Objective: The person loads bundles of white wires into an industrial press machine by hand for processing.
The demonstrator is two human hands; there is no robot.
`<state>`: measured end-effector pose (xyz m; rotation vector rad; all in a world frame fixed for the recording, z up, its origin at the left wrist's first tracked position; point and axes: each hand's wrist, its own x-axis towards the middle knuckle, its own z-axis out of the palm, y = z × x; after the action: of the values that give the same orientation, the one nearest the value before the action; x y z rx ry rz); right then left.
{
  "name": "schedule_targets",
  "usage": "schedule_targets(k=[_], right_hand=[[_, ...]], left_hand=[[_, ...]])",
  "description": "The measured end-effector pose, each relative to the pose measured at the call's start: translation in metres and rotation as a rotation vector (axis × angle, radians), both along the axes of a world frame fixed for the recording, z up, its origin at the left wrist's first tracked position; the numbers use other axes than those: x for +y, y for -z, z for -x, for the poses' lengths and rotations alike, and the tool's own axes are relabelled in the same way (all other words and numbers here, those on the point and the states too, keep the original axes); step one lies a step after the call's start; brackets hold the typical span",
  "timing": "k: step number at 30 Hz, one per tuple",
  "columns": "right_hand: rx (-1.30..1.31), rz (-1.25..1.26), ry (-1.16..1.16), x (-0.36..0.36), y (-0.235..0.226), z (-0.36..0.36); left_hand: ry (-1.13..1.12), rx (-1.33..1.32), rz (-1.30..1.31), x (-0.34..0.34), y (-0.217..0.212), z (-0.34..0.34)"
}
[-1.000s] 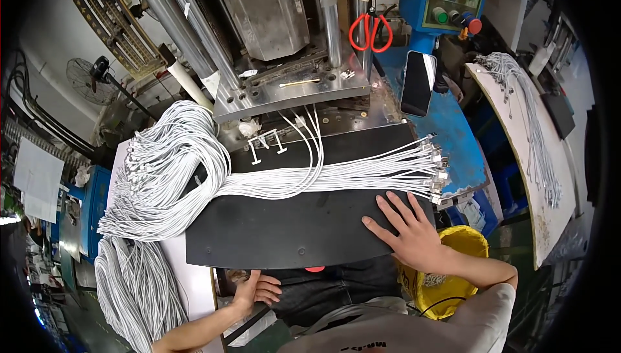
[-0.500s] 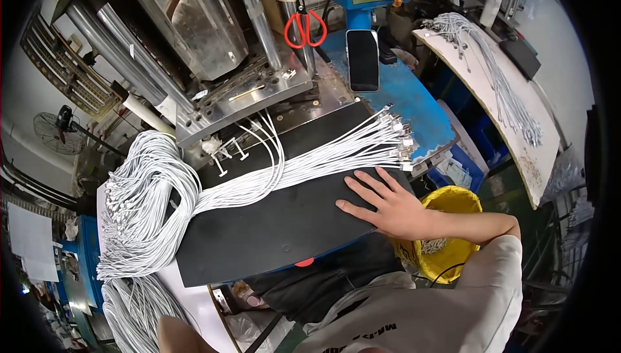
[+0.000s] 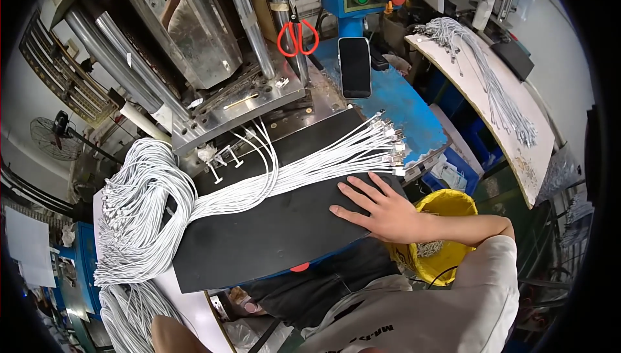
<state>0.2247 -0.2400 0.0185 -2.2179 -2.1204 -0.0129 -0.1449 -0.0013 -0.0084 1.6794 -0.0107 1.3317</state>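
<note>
Right hand [image 3: 381, 210]: lying flat and open, fingers spread, palm pressing on the black mat at lower right of centre; grasping nothing.
Left hand: only a forearm [image 3: 171, 337] is showing at the lower left edge; whether open or clenched cannot be told.
Black mat [image 3: 272, 230]: lying across the bench, centre of frame, its right corner under the palm.
Cable ends [image 3: 388, 146]: metal plugs fanning out just above the fingertips, not touching them.
White cable bundle [image 3: 139, 210]: looping in a heap at centre left, strands running right over the mat.
Handling note: judging by the fan, keeping the palm flat and sliding gently is likely keeping the plugs aligned.
Yellow bucket [image 3: 453, 207]: sitting below the wrist, lower right.
Red scissors [image 3: 297, 36]: hanging at upper centre.
Phone [image 3: 355, 67]: lying on the blue bench, upper centre.
</note>
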Motion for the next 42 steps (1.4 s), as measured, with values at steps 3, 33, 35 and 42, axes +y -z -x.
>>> schedule_targets(k=[3, 33, 35, 42], right_hand=[[0.011, 0.008, 0.000, 0.001, -0.001, -0.003], [1.654, -0.102, 0.407, 0.144, -0.054, -0.045], [1.855, 0.078, 0.293, 0.199, -0.037, -0.054], [0.924, -0.196, -0.106, 0.240, -0.048, -0.011]], left_hand=[[0.025, -0.027, -0.009, -0.009, -0.008, -0.016], [0.233, 0.285, -0.387, -0.008, -0.143, -0.127], [0.544, 0.611, -0.394, -0.022, -0.085, -0.165], [-0.356, 0.940, -0.907, 0.095, -0.051, -0.153]])
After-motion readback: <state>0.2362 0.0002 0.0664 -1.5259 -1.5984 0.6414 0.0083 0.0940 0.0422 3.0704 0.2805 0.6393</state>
